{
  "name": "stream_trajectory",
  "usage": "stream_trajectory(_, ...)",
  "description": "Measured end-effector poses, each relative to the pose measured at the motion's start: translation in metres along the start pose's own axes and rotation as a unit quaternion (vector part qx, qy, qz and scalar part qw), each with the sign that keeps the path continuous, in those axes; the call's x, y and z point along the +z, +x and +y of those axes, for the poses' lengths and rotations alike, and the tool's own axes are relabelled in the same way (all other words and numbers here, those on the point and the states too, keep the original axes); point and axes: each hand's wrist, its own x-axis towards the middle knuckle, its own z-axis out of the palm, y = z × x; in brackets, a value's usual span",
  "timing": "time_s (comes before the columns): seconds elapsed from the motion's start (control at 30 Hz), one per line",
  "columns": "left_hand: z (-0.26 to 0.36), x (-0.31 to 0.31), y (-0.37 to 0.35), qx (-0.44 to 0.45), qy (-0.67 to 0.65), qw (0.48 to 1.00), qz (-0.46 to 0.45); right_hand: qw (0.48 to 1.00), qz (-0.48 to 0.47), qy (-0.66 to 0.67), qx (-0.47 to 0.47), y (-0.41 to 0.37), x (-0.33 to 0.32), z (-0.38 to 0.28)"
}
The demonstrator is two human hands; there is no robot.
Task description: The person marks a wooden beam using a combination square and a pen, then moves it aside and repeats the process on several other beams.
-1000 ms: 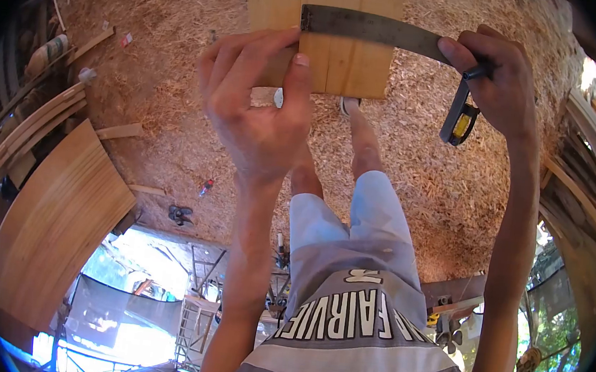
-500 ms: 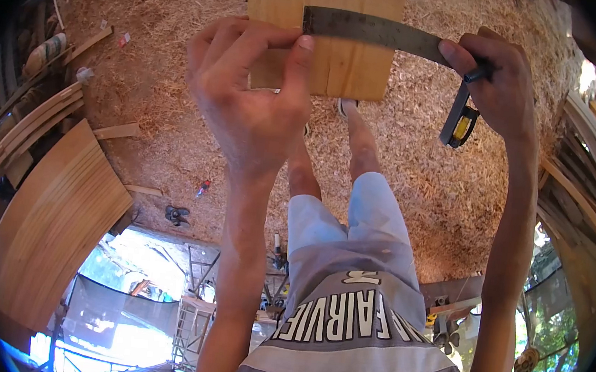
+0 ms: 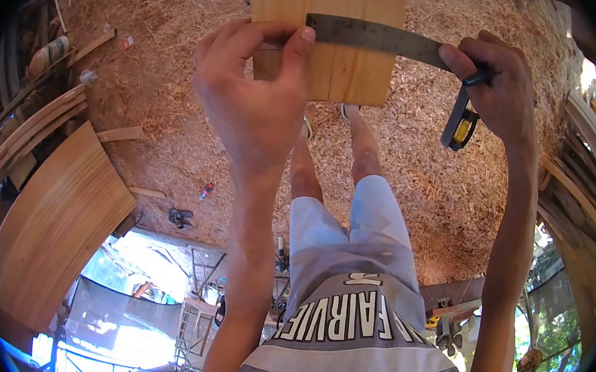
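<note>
Looking down from the head camera, I see the left hand (image 3: 252, 104) closed on the near left corner of the wooden board (image 3: 350, 70). Its fingers curl over the board's left edge and its thumb presses the tip of the try square (image 3: 378, 37). The square's steel blade lies across the board, running past its right edge. The right hand (image 3: 498, 86) is curled tight where the blade meets the black-and-yellow stock (image 3: 459, 123), which hangs down beside the board, off its right edge. A short dark stick pokes out under that hand's forefinger; I cannot tell what it is. The board is held above a floor of wood shavings (image 3: 179, 83). A curved wooden panel (image 3: 54, 221) lies at the floor's left edge.
</note>
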Motion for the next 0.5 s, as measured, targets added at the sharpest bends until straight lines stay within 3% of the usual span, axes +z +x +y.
stream_trajectory(0.1, -0.005, 0.005, -0.001, 0.014, -0.041, 0.999, 0.016, 1.0, 0.0, 0.006, -0.002, 0.0, -0.001, -0.002)
stream_trajectory(0.27, -0.006, 0.003, 0.002, 0.057, 0.009, 0.998, 0.0, 0.999, 0.025, -0.034, -0.012, -0.001, -0.004, -0.006)
stream_trajectory(0.33, -0.009, 0.004, 0.001, 0.062, -0.005, 0.998, 0.002, 0.967, 0.202, -0.07, -0.136, 0.001, -0.005, -0.006)
stream_trajectory(0.37, -0.011, 0.005, 0.001, 0.064, -0.018, 0.998, 0.003, 0.967, 0.202, -0.071, -0.135, -0.006, -0.013, 0.003)
stream_trajectory(0.4, -0.011, 0.007, 0.0, 0.064, -0.019, 0.998, 0.002, 0.965, 0.187, 0.161, -0.09, -0.018, -0.026, 0.019)
stream_trajectory(0.43, -0.011, 0.009, -0.001, 0.058, -0.036, 0.998, 0.016, 0.908, 0.162, 0.384, -0.041, -0.017, -0.035, 0.005)
stream_trajectory(0.47, -0.011, 0.011, -0.002, 0.052, -0.052, 0.997, 0.03, 0.803, 0.286, 0.521, 0.042, -0.024, -0.02, -0.016)
stream_trajectory(0.5, -0.011, 0.012, -0.003, 0.051, -0.053, 0.997, 0.029, 0.804, 0.286, 0.52, 0.043, -0.015, -0.01, -0.035)
